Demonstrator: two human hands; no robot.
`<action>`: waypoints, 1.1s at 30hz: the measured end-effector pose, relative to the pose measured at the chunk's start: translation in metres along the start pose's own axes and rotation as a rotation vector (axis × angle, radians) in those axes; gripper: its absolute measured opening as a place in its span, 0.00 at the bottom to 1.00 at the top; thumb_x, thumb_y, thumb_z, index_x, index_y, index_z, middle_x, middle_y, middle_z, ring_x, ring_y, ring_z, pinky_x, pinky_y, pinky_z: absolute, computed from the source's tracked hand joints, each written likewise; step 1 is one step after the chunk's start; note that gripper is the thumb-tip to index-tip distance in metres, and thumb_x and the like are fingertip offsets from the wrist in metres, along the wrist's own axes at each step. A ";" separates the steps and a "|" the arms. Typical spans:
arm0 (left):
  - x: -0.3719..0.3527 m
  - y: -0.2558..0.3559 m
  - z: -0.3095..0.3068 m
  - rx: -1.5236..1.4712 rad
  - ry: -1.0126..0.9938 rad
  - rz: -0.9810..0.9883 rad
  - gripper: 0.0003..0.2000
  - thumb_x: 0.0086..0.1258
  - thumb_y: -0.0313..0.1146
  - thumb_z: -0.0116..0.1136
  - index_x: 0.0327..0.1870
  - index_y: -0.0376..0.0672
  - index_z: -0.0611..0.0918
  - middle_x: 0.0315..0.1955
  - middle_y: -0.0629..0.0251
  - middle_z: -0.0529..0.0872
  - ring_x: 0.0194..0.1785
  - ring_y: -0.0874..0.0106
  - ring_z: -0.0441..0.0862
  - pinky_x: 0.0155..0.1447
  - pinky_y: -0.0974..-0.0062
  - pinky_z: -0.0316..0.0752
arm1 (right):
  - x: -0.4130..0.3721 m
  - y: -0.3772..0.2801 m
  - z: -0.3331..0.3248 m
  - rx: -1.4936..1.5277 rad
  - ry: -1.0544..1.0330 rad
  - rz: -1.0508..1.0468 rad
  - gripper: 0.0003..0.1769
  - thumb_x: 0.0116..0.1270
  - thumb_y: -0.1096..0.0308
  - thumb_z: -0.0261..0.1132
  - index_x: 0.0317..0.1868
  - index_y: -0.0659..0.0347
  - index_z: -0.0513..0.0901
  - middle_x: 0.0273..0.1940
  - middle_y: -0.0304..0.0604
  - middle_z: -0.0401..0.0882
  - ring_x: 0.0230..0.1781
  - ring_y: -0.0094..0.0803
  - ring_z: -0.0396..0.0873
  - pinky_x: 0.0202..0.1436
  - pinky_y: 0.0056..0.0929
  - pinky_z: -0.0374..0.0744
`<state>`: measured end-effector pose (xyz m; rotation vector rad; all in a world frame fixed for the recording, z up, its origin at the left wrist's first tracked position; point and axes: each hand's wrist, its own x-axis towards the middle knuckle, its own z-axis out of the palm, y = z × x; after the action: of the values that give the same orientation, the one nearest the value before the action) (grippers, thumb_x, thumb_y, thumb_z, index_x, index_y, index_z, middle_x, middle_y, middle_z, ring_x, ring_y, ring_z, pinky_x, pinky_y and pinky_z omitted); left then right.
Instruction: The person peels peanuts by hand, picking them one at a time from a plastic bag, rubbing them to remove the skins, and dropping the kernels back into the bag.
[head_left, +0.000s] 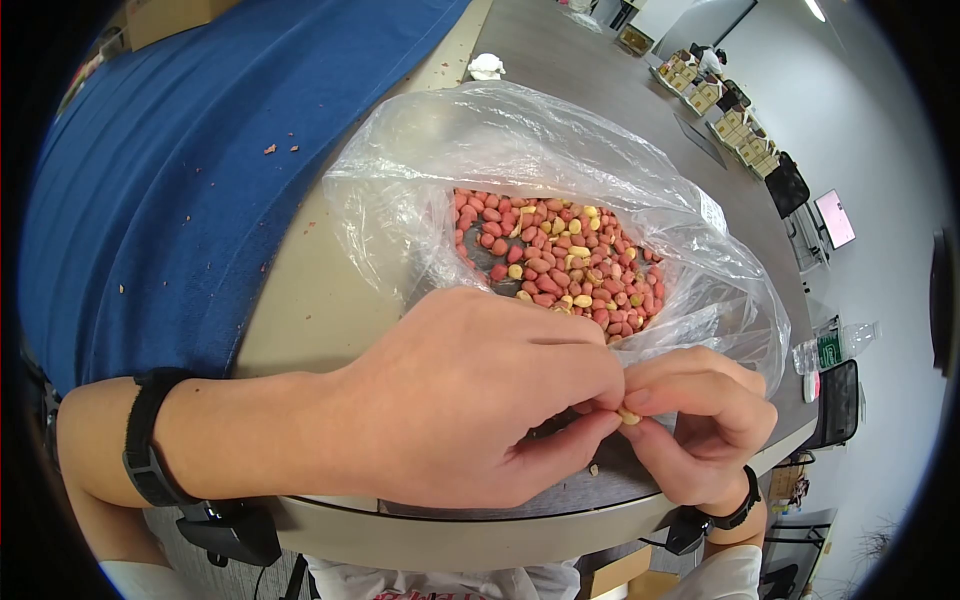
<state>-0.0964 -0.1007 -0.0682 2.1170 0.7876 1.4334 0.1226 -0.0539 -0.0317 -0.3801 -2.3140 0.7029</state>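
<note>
My left hand [480, 400] reaches in from the left, its thumb and forefinger pinched at a small pale yellow peanut [628, 415]. On the other side of that peanut, my right hand [700, 415] pinches it too, so the fingertips of both hands nearly meet. Just beyond my hands, a clear plastic bag [520, 140] lies wide open on the table. Inside are many red-skinned peanuts [590, 265], with some pale peeled ones among them.
Blue cloth [200, 180] covers the left side, dotted with skin crumbs. Crumpled white tissue [487, 67] lies behind the bag. A plastic bottle [835, 346] is at the right. A person [711, 62] and several boxes [745, 140] show far back.
</note>
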 end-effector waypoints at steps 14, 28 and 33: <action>-0.001 -0.002 0.002 -0.026 0.001 -0.020 0.06 0.62 0.22 0.71 0.37 0.37 0.83 0.28 0.63 0.83 0.25 0.69 0.81 0.26 0.74 0.73 | -0.001 0.002 -0.001 0.002 0.003 -0.028 0.16 0.53 0.90 0.71 0.43 0.69 0.89 0.39 0.51 0.87 0.34 0.32 0.86 0.36 0.24 0.84; 0.002 0.003 -0.001 -0.125 -0.016 -0.103 0.06 0.65 0.24 0.70 0.38 0.38 0.84 0.27 0.66 0.84 0.23 0.77 0.79 0.23 0.80 0.70 | -0.002 0.002 -0.003 0.031 0.022 -0.010 0.16 0.53 0.89 0.72 0.43 0.69 0.88 0.40 0.52 0.87 0.35 0.33 0.87 0.37 0.24 0.84; 0.003 0.004 -0.003 -0.154 -0.063 -0.171 0.05 0.67 0.25 0.69 0.40 0.38 0.85 0.28 0.67 0.84 0.24 0.79 0.79 0.23 0.81 0.70 | 0.000 0.000 0.000 -0.082 0.029 -0.071 0.18 0.52 0.88 0.74 0.45 0.69 0.89 0.39 0.49 0.87 0.32 0.32 0.86 0.34 0.23 0.83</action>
<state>-0.0977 -0.1012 -0.0629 1.9207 0.7870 1.2888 0.1224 -0.0539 -0.0314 -0.3413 -2.3214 0.5657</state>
